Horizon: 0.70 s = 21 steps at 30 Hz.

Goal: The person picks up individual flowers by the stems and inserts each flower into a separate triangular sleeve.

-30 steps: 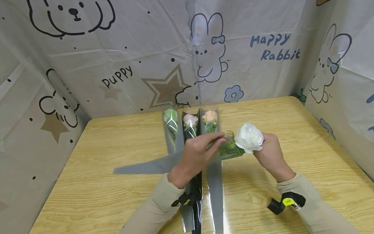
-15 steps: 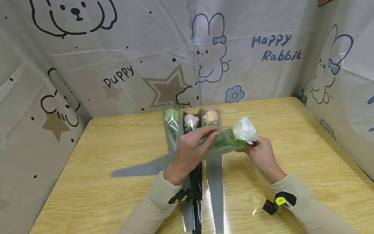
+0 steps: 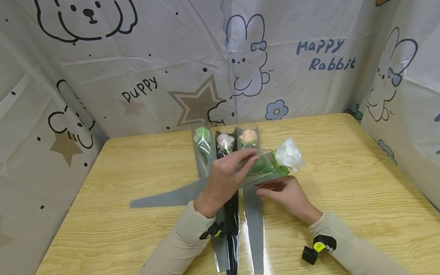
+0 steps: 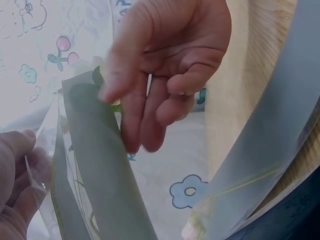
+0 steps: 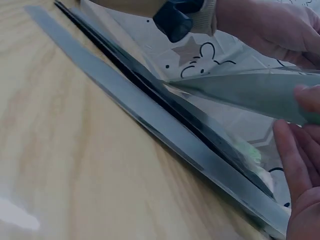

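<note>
A white artificial rose (image 3: 288, 154) pokes out of the wide right end of a grey-backed clear flower sleeve (image 3: 168, 196). My left hand (image 3: 228, 175) pinches the sleeve's clear film between thumb and fingers. In the left wrist view the film (image 4: 36, 185) stands away from the grey back at that pinch. My right hand (image 3: 288, 194) is at the sleeve's near lower edge, below the bloom. Its fingers (image 5: 292, 162) are extended and hold nothing, with the thumb against or very near the grey back; exact contact is unclear.
Beneath the held sleeve lie three wrapped flowers side by side: a green one (image 3: 202, 136), a pale pink one (image 3: 225, 142) in a black sleeve, and a peach one (image 3: 248, 137). They rest on a wood-grain table (image 3: 113, 172). A printed cloth (image 3: 137, 65) hangs behind.
My right hand has let go behind the rose's bloom and moved down and left to the sleeve's lower edge. The left hand shifted slightly left, keeping its pinch. The rose moved slightly left.
</note>
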{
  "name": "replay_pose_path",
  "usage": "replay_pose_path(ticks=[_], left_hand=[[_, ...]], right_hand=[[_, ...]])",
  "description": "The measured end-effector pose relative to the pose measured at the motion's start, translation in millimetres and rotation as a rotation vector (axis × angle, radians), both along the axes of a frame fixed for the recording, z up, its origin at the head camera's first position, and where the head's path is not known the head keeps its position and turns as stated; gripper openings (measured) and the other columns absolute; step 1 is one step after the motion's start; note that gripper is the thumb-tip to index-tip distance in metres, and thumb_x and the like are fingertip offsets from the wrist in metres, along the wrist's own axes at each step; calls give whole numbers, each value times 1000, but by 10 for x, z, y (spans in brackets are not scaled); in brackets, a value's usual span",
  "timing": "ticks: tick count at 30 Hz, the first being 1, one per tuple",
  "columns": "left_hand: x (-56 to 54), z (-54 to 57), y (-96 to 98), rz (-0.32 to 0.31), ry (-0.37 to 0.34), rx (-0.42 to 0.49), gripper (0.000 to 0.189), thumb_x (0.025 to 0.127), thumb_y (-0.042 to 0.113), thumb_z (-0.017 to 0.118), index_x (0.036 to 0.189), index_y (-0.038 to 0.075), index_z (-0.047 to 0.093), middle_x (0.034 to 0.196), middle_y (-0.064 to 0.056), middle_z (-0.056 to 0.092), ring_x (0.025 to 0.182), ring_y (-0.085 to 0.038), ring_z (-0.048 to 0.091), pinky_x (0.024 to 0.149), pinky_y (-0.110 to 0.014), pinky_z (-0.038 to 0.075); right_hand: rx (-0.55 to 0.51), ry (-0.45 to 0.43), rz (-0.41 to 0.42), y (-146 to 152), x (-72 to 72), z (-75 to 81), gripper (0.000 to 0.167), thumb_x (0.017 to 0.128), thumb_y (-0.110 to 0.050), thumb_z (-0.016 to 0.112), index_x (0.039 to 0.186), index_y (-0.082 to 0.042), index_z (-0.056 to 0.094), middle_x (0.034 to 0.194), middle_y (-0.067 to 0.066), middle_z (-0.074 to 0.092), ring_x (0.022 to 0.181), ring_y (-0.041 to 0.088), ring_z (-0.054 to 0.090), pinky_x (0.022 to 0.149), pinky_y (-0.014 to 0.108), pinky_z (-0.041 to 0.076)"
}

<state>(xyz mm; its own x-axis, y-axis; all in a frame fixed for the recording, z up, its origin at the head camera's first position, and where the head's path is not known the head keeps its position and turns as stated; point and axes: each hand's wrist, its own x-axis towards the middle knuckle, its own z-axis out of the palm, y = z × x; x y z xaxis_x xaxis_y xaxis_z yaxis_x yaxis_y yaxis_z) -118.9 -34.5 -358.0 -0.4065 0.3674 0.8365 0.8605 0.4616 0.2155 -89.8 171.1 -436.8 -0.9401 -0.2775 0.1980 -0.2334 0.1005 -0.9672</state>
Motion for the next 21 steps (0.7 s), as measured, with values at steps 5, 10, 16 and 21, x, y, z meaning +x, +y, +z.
replay_pose_path(ticks=[5,10,16,21], left_hand=[[17,-35,23,7,4,-38,21,89,9,80,109,2,76,101,-8,82,93,-16,80,84,-20,63],[30,-75,48,22,10,-97,23,90,13,81,110,3,76,102,-7,82,94,-15,80,84,-19,63],[28,-85,72,4,-1,-123,25,92,17,79,111,2,76,103,-9,82,94,-16,80,82,-17,62],[8,-90,75,-12,-17,-114,22,96,17,75,110,1,76,103,-11,82,94,-17,80,81,-19,63]], right_hand=[[-54,-4,-10,-29,24,-42,31,91,-4,77,117,10,69,100,9,81,89,8,78,79,29,66],[-174,14,-4,-43,6,-93,30,95,-2,71,121,11,62,99,-7,79,86,10,78,77,35,67],[-234,23,8,-29,-12,-110,28,96,-1,70,122,-9,63,104,-9,75,83,12,77,75,38,67],[-212,10,19,-11,-2,-113,38,96,0,69,129,-13,57,113,-10,72,86,12,76,77,40,67]])
